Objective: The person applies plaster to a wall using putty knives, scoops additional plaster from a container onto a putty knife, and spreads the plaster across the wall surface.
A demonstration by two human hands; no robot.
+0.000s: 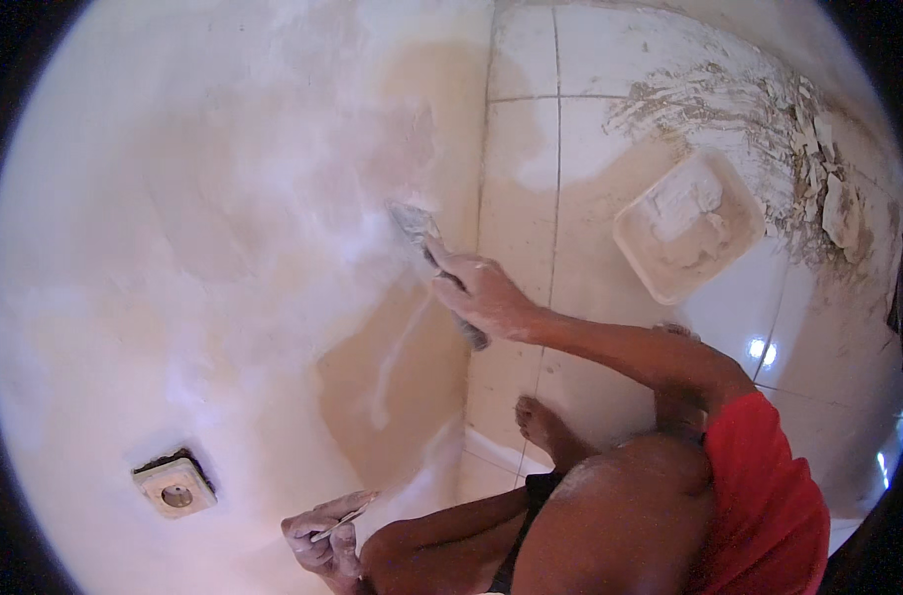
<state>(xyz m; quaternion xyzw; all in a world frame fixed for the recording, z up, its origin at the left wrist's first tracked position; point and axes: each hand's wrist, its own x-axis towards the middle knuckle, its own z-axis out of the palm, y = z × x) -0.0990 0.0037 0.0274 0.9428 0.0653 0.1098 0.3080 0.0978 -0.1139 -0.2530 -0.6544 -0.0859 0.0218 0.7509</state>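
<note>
My right hand [486, 295] is wrapped around the dark handle of a putty knife [412, 220]. Its whitish blade lies against the wall [263, 198], which has patchy white filler and tan areas. Low at the left, beside my bent knee, my dusty left hand [322, 540] is closed on a thin, flat, pale-edged piece [344, 521]. That piece shows almost edge-on, so its kind cannot be made out. On the floor to the right of my right hand stands a squarish cream tub [635, 243] holding white putty [684, 203].
A wall socket [177, 488] sits lower left, with a dark gap along its upper edge. Dried scrapings and flakes [828, 203] lie on the tiled floor [516, 228] at the far right. My bare foot [542, 421] rests close to the wall.
</note>
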